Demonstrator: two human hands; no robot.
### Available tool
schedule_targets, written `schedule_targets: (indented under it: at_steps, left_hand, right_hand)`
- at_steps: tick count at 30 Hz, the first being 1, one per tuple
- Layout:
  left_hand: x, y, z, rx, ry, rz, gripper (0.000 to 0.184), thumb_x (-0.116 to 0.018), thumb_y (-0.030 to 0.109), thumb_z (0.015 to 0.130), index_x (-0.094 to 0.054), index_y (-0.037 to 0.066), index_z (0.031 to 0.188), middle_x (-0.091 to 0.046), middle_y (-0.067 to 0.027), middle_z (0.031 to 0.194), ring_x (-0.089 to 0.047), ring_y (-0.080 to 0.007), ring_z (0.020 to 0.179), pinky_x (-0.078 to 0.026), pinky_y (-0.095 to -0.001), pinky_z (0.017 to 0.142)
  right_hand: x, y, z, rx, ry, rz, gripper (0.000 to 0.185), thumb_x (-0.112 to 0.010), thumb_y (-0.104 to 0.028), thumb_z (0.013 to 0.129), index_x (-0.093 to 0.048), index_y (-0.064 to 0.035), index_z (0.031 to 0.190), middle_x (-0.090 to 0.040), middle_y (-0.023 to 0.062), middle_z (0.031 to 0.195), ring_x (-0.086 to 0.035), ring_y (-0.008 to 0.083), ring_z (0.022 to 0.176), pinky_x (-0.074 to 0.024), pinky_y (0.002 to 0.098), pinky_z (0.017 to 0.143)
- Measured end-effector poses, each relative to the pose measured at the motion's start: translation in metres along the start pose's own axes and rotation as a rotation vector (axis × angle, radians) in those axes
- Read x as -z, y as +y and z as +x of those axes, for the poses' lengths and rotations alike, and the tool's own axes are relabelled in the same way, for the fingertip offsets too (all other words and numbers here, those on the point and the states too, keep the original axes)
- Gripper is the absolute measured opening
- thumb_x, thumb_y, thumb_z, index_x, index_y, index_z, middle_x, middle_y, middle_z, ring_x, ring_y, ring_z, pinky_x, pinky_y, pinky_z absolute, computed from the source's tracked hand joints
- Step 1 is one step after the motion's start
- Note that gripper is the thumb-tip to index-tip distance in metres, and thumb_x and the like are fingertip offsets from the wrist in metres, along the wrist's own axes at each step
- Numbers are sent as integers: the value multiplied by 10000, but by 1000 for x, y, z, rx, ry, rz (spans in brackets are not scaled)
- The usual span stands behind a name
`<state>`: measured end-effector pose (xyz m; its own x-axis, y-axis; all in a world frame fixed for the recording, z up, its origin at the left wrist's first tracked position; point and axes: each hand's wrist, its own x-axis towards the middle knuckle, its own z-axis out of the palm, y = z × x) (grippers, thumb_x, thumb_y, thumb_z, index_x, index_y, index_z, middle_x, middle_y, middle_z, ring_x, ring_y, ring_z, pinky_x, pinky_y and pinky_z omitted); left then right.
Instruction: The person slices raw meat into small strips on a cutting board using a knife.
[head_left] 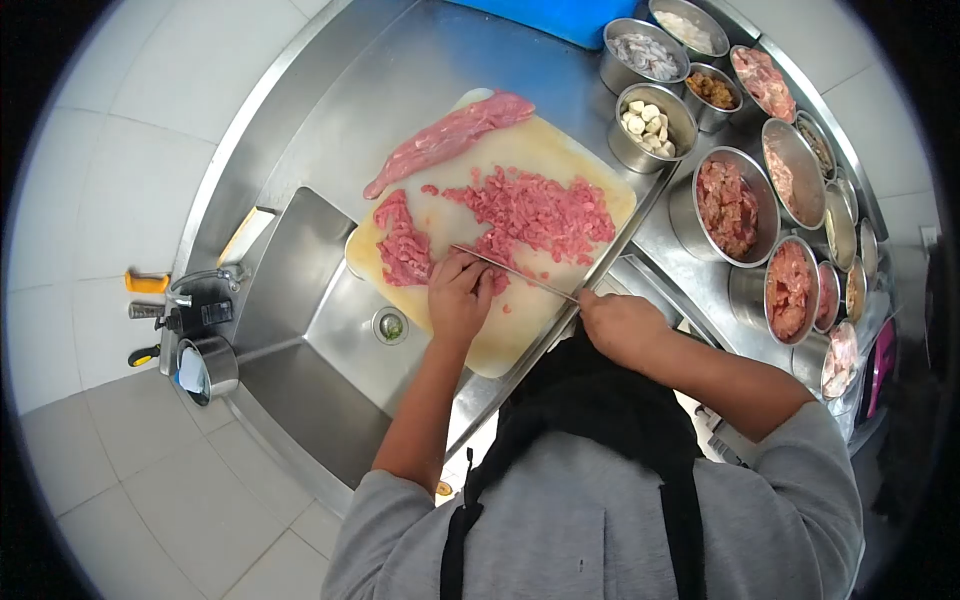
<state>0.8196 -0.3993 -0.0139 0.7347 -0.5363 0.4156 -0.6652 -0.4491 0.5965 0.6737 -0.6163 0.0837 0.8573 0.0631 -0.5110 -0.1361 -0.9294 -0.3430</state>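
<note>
My right hand (622,325) is closed around the handle of a knife (530,277). Its thin blade lies across the cutting board (607,180), edge-on to the camera, with the tip just past my left fingers. My left hand (458,293) is closed, fingers curled and pressed down on raw meat beside the blade; the fingers partly hide what they grip. Left of the blade is a sliced strip of meat (403,240). Small chopped meat pieces (540,212) spread over the board's middle and right. A whole long piece of meat (450,140) lies along the far edge.
The board partly overhangs a steel sink (285,300) on the left. Several steel bowls crowd the right, including a bowl of meat (728,208) and a bowl of white pieces (648,125). A blue container (570,15) stands at the back. A steel pot (215,365) sits far left.
</note>
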Motion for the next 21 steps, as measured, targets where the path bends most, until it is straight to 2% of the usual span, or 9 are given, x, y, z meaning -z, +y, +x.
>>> schedule_targets:
  at_steps: [2,5,7,9,13,16,17,18,21]
  left_hand:
    - [1,-1,-2,-6,-8,6,127,-718,58,786,-739,47,910,-675,-95,938,-640,-312,936,-494,-413,854]
    - [1,1,1,-38,-10,25,113,-723,63,785,-735,44,895,-669,-94,935,-634,-314,918,-499,-420,846]
    - [3,5,3,-68,-8,38,102,-730,70,783,-732,40,881,-663,-93,930,-627,-315,897,-504,-428,838]
    - [6,7,-2,50,75,-21,112,-737,59,775,-733,40,885,-659,-90,915,-631,-312,897,-510,-421,826]
    - [6,3,-1,1,-14,20,101,-720,17,766,-730,34,865,-670,-99,917,-641,-304,882,-510,-405,810]
    - [-3,0,-5,-7,35,-24,112,-717,7,764,-732,30,872,-669,-104,908,-640,-302,872,-512,-405,793]
    - [-4,0,-5,-11,26,-25,112,-718,9,764,-732,29,874,-668,-104,906,-639,-301,880,-512,-404,796]
    - [-3,1,-5,-16,18,-24,113,-720,12,765,-732,28,876,-667,-103,904,-638,-299,887,-511,-402,798]
    - [5,4,-3,-10,-34,3,117,-724,11,763,-732,31,879,-668,-100,905,-637,-300,896,-510,-401,806]
  right_hand:
    - [-23,0,26,-11,4,24,279,-479,-94,913,-543,-7,1170,-719,214,890,-719,393,832,-565,514,700]
    - [-15,-12,45,-11,79,100,295,-468,-97,920,-545,-20,1194,-719,219,910,-721,385,848,-566,511,704]
    - [-1,-10,35,-22,57,71,293,-462,-99,923,-546,-26,1194,-719,219,913,-720,386,847,-566,510,704]
    - [12,-6,21,-20,31,4,282,-459,-100,925,-545,-20,1181,-717,217,909,-715,394,830,-566,506,701]
    - [18,-4,-6,-18,-72,-27,301,-456,-100,925,-543,-8,1198,-716,214,919,-712,393,843,-567,500,703]
    - [-16,0,17,-9,-41,21,297,-462,-97,923,-546,0,1191,-715,215,936,-710,389,876,-566,498,717]
    - [-25,-3,32,4,22,34,245,-463,-133,933,-539,-6,1128,-708,213,901,-706,393,848,-561,505,702]
    - [-25,-6,41,20,86,48,211,-464,-170,944,-531,-11,1064,-701,211,867,-703,396,820,-557,512,688]
    - [-14,-3,47,78,211,18,211,-475,-168,938,-534,-5,1058,-700,213,863,-703,396,818,-555,510,679]
